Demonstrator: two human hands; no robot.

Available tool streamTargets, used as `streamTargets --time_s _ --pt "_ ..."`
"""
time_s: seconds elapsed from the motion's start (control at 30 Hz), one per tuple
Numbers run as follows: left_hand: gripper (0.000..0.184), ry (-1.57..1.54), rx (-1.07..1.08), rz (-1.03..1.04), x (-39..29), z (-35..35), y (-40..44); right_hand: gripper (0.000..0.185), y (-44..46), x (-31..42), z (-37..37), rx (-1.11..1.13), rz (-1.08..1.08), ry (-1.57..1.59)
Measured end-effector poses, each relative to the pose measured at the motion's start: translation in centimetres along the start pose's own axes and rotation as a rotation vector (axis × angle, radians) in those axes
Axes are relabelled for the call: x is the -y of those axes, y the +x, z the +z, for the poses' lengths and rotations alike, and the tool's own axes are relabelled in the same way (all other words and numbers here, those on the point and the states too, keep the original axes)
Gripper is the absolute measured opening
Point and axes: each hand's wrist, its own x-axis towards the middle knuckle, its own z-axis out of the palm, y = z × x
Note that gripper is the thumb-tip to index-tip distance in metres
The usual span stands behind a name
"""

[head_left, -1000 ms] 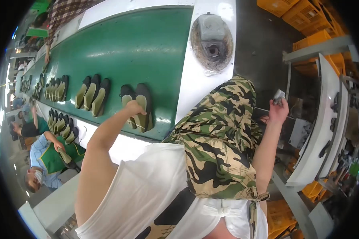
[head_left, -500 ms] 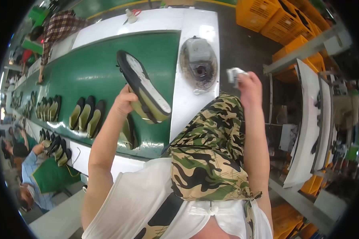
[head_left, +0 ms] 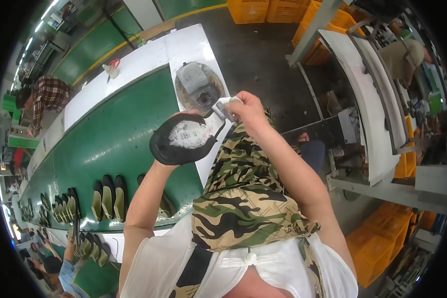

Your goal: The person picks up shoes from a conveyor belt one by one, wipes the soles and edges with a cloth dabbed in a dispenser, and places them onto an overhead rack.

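Note:
A dark shoe (head_left: 186, 136) with a whitish, patchy underside faces the camera above the green belt (head_left: 124, 144). Its near side rests in my left hand (head_left: 165, 165), whose fingers are mostly hidden by the shoe. My right hand (head_left: 247, 110) pinches a small white cloth (head_left: 224, 108) near the shoe's right edge. Just beyond them, on the white table edge, sits an oval stained dish (head_left: 199, 89) with a grey block on it. Another shoe (head_left: 167, 204) lies on the belt, partly behind my left forearm.
Several green and black shoes (head_left: 108, 198) stand in groups along the belt. A white bottle (head_left: 111, 71) is at the far edge. Co-workers sit at the left, one in a checked shirt (head_left: 52, 94). Metal racks (head_left: 357, 94) and orange crates (head_left: 382, 243) stand at right.
My left hand took a shoe off the belt, lifted it and turned its underside up. My right hand moved left with the cloth, up to the shoe. The view has turned.

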Motion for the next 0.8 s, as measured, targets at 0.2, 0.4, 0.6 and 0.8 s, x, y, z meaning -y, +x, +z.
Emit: streamTargets --time_s 0.2,0.4,0.6,0.8 --pt "0.071 0.312 0.043 0.125 0.6 0.8 1.8 0.019 -2.1 3.9 1.4 0.054 -0.009 0.274" --pt "0.062 0.64 0.044 0.252 -1.2 3.5 2.9 0.018 -3.4 9.0 2.3 0.081 -0.134 0.237" --pt "0.081 0.485 0.151 -0.108 -1.8 3.6 4.7 0.016 -1.9 12.0 2.6 0.177 -0.389 0.29" --pt "0.104 0.205 0.385 -0.205 -1.7 2.9 6.0 0.018 1.5 13.1 1.6 0.227 -0.531 0.287"
